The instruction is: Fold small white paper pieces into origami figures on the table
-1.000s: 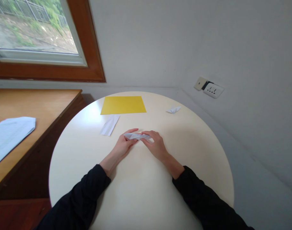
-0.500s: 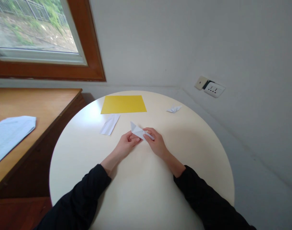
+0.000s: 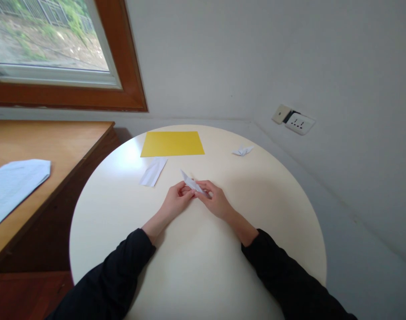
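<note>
Head view: left hand [image 3: 174, 202] and right hand [image 3: 215, 201] each grip the folded white paper [image 3: 190, 182].

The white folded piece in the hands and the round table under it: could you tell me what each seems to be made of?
The white folded piece, pinched between the left hand and the right hand, looks like thin matte paper: sharp creases, a pointed tip. The round table appears to be cream laminate or painted board, smooth with a soft sheen; which one cannot be told.
</note>
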